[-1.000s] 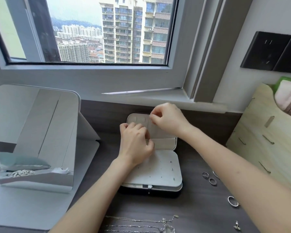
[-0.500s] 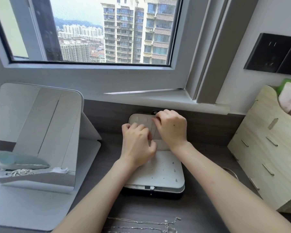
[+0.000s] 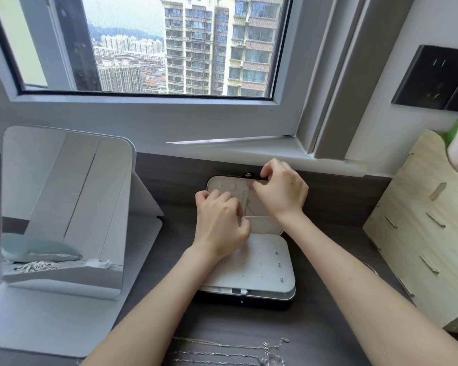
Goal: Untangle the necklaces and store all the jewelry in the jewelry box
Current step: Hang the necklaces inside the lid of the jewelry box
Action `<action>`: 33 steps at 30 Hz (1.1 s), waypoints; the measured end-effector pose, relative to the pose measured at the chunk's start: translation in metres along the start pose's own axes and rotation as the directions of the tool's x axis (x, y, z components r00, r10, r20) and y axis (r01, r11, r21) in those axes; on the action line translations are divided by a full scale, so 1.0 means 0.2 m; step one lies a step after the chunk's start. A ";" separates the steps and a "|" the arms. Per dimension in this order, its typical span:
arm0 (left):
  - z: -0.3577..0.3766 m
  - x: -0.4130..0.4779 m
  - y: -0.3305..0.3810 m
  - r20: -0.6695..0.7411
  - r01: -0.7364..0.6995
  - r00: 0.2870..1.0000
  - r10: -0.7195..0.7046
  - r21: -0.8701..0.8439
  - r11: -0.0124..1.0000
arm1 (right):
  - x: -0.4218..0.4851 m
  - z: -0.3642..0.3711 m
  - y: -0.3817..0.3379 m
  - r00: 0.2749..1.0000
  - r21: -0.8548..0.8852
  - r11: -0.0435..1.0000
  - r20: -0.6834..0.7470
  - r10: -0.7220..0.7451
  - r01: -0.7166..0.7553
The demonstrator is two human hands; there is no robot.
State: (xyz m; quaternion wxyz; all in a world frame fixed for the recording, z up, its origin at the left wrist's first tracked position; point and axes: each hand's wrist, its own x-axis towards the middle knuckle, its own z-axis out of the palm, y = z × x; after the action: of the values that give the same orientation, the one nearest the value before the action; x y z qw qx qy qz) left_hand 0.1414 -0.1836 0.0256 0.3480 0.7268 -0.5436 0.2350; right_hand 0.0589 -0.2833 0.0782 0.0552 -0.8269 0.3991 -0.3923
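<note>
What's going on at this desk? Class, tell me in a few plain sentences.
A person works with both hands over the lid of an open jewelry box. The right hand seems to pinch the top of a thin chain at the lid's upper edge. The left hand, fingers curled, rests lower on the lid. A few stud earrings sit in the base panel. More necklaces lie unstored at the desk's near edge.
</note>
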 end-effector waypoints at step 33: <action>-0.50 -0.25 0.13 0.411 -0.019 0.910 0.061 -0.105 0.994 | -0.75 -0.72 0.05 0.707 0.098 0.991 0.695 -0.131 0.087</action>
State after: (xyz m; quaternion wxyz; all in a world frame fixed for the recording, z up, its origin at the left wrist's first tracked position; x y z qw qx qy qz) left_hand 0.1046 -0.0809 0.0602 0.2557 0.7307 -0.6306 0.0558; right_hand -0.1036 -0.1517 0.0822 0.2029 -0.9339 0.2874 -0.0642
